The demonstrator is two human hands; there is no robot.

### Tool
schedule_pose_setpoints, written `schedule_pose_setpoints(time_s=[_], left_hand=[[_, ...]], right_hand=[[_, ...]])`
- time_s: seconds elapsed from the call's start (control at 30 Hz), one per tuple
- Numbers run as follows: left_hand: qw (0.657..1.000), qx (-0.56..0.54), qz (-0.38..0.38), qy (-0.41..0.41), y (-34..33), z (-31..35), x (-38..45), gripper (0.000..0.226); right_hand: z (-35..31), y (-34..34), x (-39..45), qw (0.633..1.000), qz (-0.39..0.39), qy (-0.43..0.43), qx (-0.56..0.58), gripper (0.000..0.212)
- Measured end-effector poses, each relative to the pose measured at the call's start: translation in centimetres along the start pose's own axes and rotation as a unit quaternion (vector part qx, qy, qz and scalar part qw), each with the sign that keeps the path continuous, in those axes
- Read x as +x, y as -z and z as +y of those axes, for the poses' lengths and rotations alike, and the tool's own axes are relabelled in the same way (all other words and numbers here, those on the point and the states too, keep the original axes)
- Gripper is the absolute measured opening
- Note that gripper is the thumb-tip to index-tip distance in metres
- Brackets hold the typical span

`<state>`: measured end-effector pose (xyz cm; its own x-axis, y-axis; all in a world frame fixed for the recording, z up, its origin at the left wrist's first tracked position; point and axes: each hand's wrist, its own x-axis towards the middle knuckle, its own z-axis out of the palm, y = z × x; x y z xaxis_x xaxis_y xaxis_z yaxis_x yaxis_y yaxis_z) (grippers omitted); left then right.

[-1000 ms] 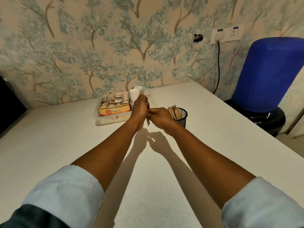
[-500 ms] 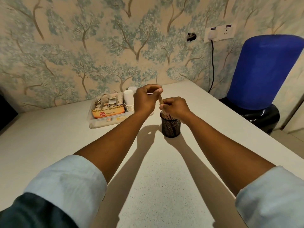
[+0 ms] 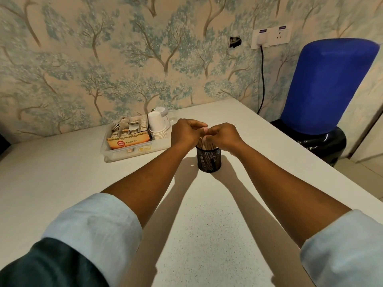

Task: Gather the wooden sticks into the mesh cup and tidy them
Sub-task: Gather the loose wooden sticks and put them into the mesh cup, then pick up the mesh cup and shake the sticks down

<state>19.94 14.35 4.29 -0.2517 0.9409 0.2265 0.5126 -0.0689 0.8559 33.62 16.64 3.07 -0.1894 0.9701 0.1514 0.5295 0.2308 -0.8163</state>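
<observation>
A black mesh cup [image 3: 209, 160] stands upright on the white table [image 3: 186, 235], just right of centre. A bundle of wooden sticks [image 3: 204, 145] pokes out of its top. My left hand [image 3: 186, 133] and my right hand [image 3: 223, 136] meet directly above the cup, fingers curled round the stick tops, fingertips almost touching. The upper ends of the sticks are hidden by my hands. Both forearms reach in from the bottom of the view.
A clear plastic tray [image 3: 116, 157] left of the cup holds a ginger tea box [image 3: 128, 141], sachets and a stack of white paper cups [image 3: 157, 126]. A blue water bottle [image 3: 325, 85] stands beyond the table's right edge. A black cable [image 3: 262, 79] hangs from the wall socket.
My left hand has come down from holding a stick raised above the cup and now closes with my right hand over the stick tops. The cup stays in place.
</observation>
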Motion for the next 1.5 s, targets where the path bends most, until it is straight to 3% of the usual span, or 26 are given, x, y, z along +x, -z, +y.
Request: schedule_pose_setpoints(time_s=[0.43, 0.53, 0.7, 0.87, 0.93, 1.03, 1.13, 1.37, 1.43, 1.5], left_hand=[[0.998, 0.043, 0.026, 0.030, -0.4, -1.2, 0.1, 0.027], [0.998, 0.042, 0.031, 0.031, -0.4, -1.6, -0.1, 0.024], [0.995, 0.039, 0.075, 0.058, -0.9, -2.3, -0.5, 0.035], [0.989, -0.018, 0.016, 0.149, -1.5, -3.7, -0.6, 0.036], [0.983, -0.055, 0.013, 0.173, -1.7, -4.2, -0.7, 0.029], [0.969, -0.121, 0.010, 0.215, -1.9, -4.7, -0.8, 0.025], [0.962, -0.158, -0.001, 0.225, -2.1, -5.3, -0.7, 0.019], [0.958, -0.191, 0.006, 0.214, -1.2, -6.3, -1.3, 0.029], [0.964, -0.173, 0.026, 0.198, -0.3, -6.5, -2.2, 0.035], [0.980, -0.082, 0.052, 0.172, 1.1, -7.4, -3.4, 0.040]], right_hand=[[0.8, -0.9, 0.7, 0.998, 0.012, 0.009, -0.054, 0.013], [1.2, -1.2, 0.8, 0.998, 0.051, -0.002, -0.028, 0.012], [2.1, -1.7, 0.7, 0.991, 0.123, -0.045, 0.007, 0.054], [3.2, -2.1, -0.4, 0.985, 0.015, -0.124, 0.119, 0.104], [3.7, -2.5, -0.9, 0.983, -0.017, -0.122, 0.138, 0.103], [4.3, -3.2, -1.3, 0.983, -0.028, -0.093, 0.154, 0.085], [4.9, -3.5, -1.6, 0.982, -0.043, -0.077, 0.166, 0.095], [4.0, -4.5, -2.2, 0.991, 0.012, -0.041, 0.129, 0.091], [3.0, -4.8, -2.4, 0.991, 0.019, -0.031, 0.130, 0.094], [1.6, -5.2, -2.8, 0.990, 0.022, -0.019, 0.135, 0.096]])
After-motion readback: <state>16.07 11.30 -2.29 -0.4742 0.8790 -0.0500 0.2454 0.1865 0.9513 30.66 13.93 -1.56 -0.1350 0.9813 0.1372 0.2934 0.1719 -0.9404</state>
